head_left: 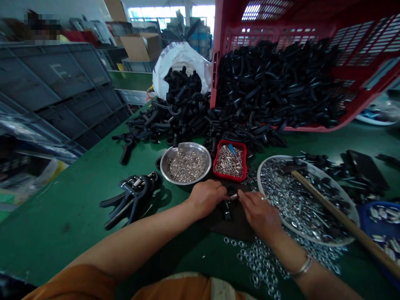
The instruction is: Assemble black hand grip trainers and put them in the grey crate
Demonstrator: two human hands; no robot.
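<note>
My left hand [206, 197] and my right hand [258, 211] meet over a dark mat [233, 221] on the green table [71, 208]. Both are closed in a pinch around a small metal spring [233, 196] and a black plastic part [227, 210] between them. Just beyond the hands stand a steel bowl of small silver pieces [186, 163] and a red tray of metal pins [230, 161]. A wide dish of washers [300, 200] lies right of my right hand, with a wooden-handled hammer [337, 216] resting across it.
A red crate [312, 66] tipped on its side spills a heap of black plastic handles [250, 96] across the back of the table. Several assembled black clamps [134, 193] lie to the left. Loose washers [262, 262] scatter near me. Grey crates [53, 87] stack at left.
</note>
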